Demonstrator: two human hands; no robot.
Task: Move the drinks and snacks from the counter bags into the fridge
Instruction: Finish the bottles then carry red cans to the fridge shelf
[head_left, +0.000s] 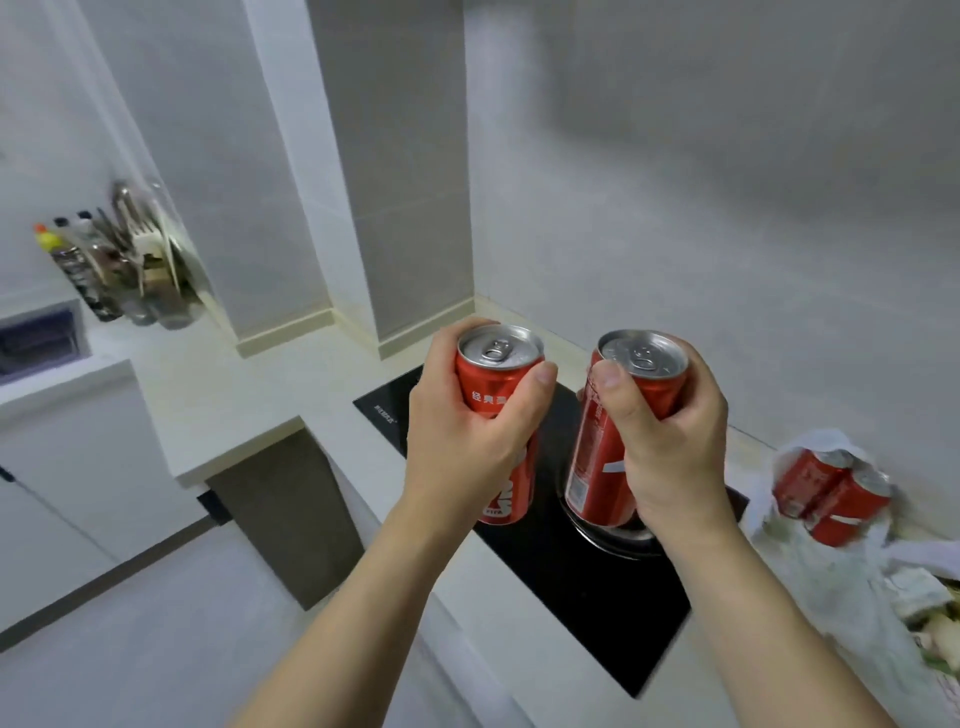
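Note:
My left hand (465, 441) grips a red cola can (497, 374) upright, fingers and thumb wrapped round its upper half. My right hand (670, 441) holds a second red cola can (602, 457), also upright, with the thumb near its silver top. Both cans hang in the air above the black cooktop (597, 587). At the right, a white plastic bag (831, 566) lies on the counter with two more red cans (831, 493) showing in its open mouth. The fridge is not in view.
The pale L-shaped counter (218, 395) runs left to a rack of bottles and utensils (119, 265) against the wall. A second bag with pale packets (924, 597) sits at the far right. Grey floor (130, 649) lies open at the lower left.

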